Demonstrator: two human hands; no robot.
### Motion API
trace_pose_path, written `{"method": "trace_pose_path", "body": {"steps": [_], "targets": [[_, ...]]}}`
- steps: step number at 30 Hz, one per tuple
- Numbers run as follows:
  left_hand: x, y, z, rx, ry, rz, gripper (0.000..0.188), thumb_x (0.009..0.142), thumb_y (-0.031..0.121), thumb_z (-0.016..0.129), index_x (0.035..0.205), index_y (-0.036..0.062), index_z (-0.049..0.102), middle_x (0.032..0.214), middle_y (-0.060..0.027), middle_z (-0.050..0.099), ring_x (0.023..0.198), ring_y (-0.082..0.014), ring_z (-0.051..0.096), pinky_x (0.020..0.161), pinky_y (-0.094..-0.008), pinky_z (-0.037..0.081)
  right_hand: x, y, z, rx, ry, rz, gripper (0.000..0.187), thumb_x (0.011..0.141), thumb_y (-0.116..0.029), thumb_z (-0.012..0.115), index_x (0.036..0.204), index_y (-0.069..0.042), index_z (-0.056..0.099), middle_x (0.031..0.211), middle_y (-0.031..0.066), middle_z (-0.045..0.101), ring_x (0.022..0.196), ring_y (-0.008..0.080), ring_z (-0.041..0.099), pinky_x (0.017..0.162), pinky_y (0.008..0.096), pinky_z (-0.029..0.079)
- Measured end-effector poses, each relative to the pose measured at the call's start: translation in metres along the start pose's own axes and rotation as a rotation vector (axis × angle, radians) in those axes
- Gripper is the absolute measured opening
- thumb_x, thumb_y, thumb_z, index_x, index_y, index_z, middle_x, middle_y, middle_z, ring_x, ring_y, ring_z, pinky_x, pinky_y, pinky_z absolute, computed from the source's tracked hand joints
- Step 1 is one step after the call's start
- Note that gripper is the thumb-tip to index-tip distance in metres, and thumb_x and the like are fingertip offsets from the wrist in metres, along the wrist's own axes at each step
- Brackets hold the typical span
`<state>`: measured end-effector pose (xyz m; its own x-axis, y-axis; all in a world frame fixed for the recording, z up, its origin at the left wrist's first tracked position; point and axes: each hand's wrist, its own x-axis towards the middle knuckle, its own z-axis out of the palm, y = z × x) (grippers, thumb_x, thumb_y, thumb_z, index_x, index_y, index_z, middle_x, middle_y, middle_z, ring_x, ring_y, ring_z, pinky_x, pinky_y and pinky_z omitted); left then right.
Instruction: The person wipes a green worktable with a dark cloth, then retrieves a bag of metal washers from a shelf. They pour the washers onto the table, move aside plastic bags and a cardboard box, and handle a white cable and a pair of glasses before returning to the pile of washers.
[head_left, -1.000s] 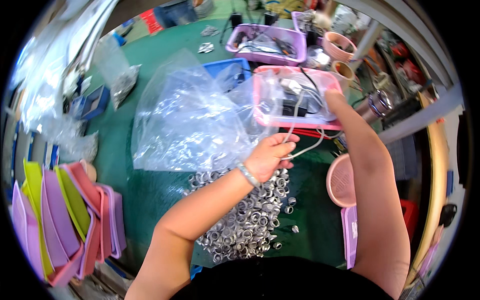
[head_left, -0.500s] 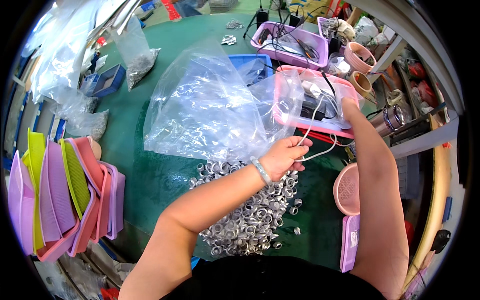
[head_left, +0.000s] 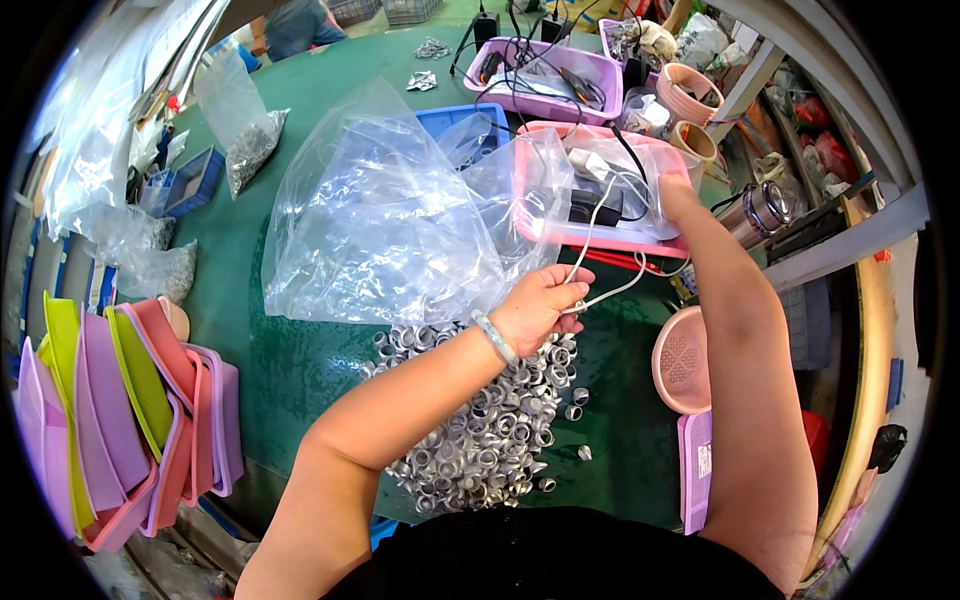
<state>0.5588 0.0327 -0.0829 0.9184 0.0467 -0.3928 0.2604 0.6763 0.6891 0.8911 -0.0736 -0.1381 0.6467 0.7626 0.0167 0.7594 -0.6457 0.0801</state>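
Note:
Above the pile of silvery metal rings [head_left: 470, 440], my left hand [head_left: 540, 310] is closed, pinching a thin white cable [head_left: 600, 208]. The cable loops up into a pink basket [head_left: 590, 240], where a black adapter [head_left: 594, 207] and a white plug lie on clear plastic. My right hand [head_left: 677, 200] reaches to the basket's right end; its fingers are hidden by the plastic and the rim. A large clear plastic bag [head_left: 385, 215] is spread over the table left of the basket, partly covering a blue tray [head_left: 450, 120].
Stacked purple, green and pink baskets [head_left: 130, 420] stand at the left edge. A purple basket [head_left: 545, 95] with tools and black cables sits behind the pink one. Right of the rings is a round pink basket [head_left: 680, 365]. A filled plastic bag [head_left: 252, 145] and a metal post [head_left: 850, 235] flank the table.
The view has shifted slightly, so most table things appear further left. My left hand keeps its pinch on the white cable; my right hand stays at the pink basket's end.

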Motion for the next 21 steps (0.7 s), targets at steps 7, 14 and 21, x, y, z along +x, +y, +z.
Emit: {"method": "trace_pose_path", "body": {"steps": [7, 14, 21], "targets": [[0.001, 0.003, 0.004, 0.053, 0.03, -0.019, 0.022, 0.085, 0.01, 0.05, 0.105, 0.0029, 0.05, 0.074, 0.0028, 0.046, 0.055, -0.0074, 0.043, 0.057, -0.0253, 0.043, 0.007, -0.008, -0.006, -0.031, -0.138, 0.034, 0.02, 0.073, -0.001, 0.047, 0.087, 0.0, 0.062, 0.093, 0.02, 0.06, 0.088, 0.0314, 0.059, 0.075, 0.0387, 0.047], [0.001, 0.002, 0.002, 0.046, 0.022, -0.02, 0.024, 0.084, 0.012, 0.052, 0.106, 0.0028, 0.049, 0.073, 0.0028, 0.046, 0.056, -0.0076, 0.044, 0.058, -0.0254, 0.044, 0.011, -0.012, -0.01, -0.015, -0.164, 0.051, 0.021, 0.074, -0.002, 0.046, 0.087, -0.001, 0.062, 0.095, 0.0203, 0.06, 0.087, 0.0312, 0.059, 0.076, 0.0375, 0.047], [0.001, 0.002, 0.003, 0.06, 0.0, -0.023, 0.024, 0.084, 0.012, 0.052, 0.106, 0.0032, 0.049, 0.076, 0.0023, 0.048, 0.059, -0.0075, 0.046, 0.06, -0.0245, 0.045, 0.015, -0.006, 0.002, 0.206, -0.141, 0.244, 0.022, 0.075, -0.008, 0.046, 0.09, 0.0, 0.061, 0.093, 0.0217, 0.059, 0.086, 0.0329, 0.059, 0.074, 0.0394, 0.046]]}}
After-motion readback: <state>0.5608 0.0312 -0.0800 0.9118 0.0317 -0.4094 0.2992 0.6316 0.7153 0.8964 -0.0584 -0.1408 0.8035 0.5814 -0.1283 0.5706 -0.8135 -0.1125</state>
